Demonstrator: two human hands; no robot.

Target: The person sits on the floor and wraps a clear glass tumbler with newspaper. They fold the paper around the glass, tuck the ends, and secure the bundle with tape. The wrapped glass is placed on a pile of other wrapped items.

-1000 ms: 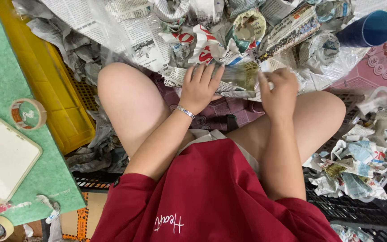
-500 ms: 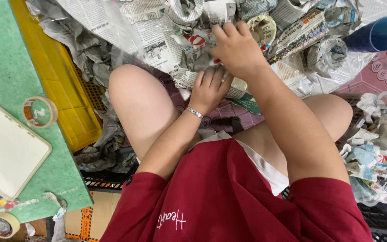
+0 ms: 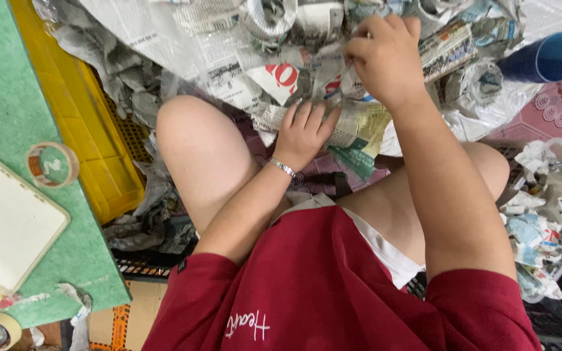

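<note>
Newspaper bundle lies at twelve o'clock, past the knees. Left hand rests flat on it, fingers spread. Right hand pinches crumpled newspaper above. Yellow crate hems nine o'clock; blue cup sits at two.

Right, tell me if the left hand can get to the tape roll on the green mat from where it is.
Probably yes, with a sideways stretch. The left hand rests flat on a newspaper-wrapped bundle, holding nothing. Between it and the tape roll lie only the raised left knee and the yellow crate, both low enough to pass over.
</note>
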